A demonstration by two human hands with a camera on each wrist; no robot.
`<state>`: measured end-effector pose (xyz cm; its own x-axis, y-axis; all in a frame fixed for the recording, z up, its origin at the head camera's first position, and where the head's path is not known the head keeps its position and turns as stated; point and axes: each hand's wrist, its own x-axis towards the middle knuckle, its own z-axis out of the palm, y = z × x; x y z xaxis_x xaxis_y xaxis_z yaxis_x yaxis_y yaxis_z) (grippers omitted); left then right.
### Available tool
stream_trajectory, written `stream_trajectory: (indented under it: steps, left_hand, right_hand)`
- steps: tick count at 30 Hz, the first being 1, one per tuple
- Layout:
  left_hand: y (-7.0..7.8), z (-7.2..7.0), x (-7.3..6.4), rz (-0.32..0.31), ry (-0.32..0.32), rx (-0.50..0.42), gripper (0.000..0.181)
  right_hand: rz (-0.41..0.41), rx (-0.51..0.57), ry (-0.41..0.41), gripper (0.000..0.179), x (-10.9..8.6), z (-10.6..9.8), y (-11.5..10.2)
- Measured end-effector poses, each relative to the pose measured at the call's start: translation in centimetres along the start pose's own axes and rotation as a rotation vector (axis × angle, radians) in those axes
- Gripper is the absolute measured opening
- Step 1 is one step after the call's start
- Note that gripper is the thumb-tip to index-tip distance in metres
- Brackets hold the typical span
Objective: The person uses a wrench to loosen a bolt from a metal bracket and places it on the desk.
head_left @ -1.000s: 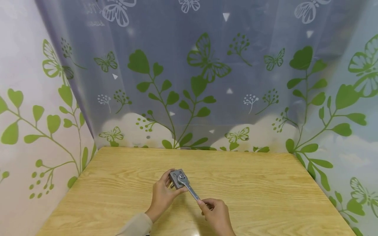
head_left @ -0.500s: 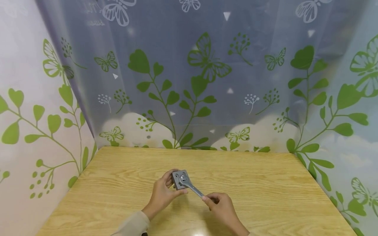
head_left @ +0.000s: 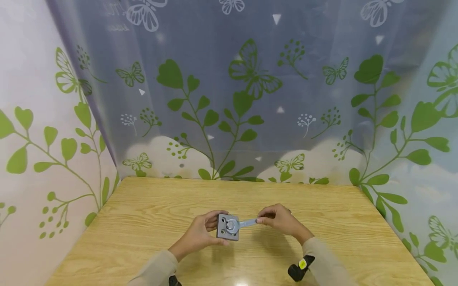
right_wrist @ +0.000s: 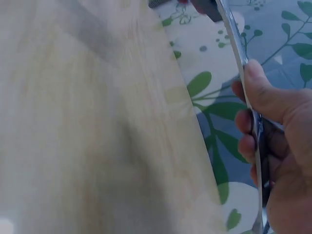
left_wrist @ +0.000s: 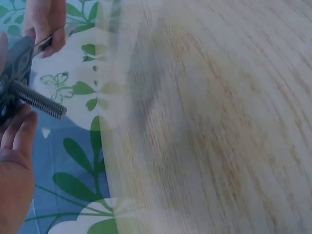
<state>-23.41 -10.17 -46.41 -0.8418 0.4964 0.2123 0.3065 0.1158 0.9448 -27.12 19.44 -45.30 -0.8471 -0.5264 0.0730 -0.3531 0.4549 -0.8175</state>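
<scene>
My left hand (head_left: 200, 233) grips a square grey metal block (head_left: 222, 227) with several holes by its edges, above the table. A bolt with a hex head (head_left: 230, 225) runs through the block. Out of the back sticks its threaded shank (left_wrist: 40, 101), seen in the left wrist view. Around the bolt head sits the end of a silver wrench (head_left: 248, 223), which points right and slightly up. My right hand (head_left: 282, 220) holds the wrench's far part between thumb and curled fingers. In the right wrist view the wrench handle (right_wrist: 236, 44) passes along that hand.
Beneath both hands lies a wood-grain table (head_left: 161, 198). A printed curtain (head_left: 200, 131) with leaves and butterflies stands behind its back edge, with similar sheets at both sides. A black strap device (head_left: 297, 271) sits on the right wrist.
My right hand has swung up and away to the right, turning the wrench from slanting downward to nearly level. The block has shifted slightly right and faces the head camera more squarely.
</scene>
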Motion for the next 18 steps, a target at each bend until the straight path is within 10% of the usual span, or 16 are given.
stream_trajectory:
  steps: [18]
  left_hand:
    - [-0.3,1.5,0.3,0.005,-0.261,-0.038,0.077]
  right_hand:
    - [-0.224,-0.608,-0.32,0.006,6.6,-4.5,-8.0]
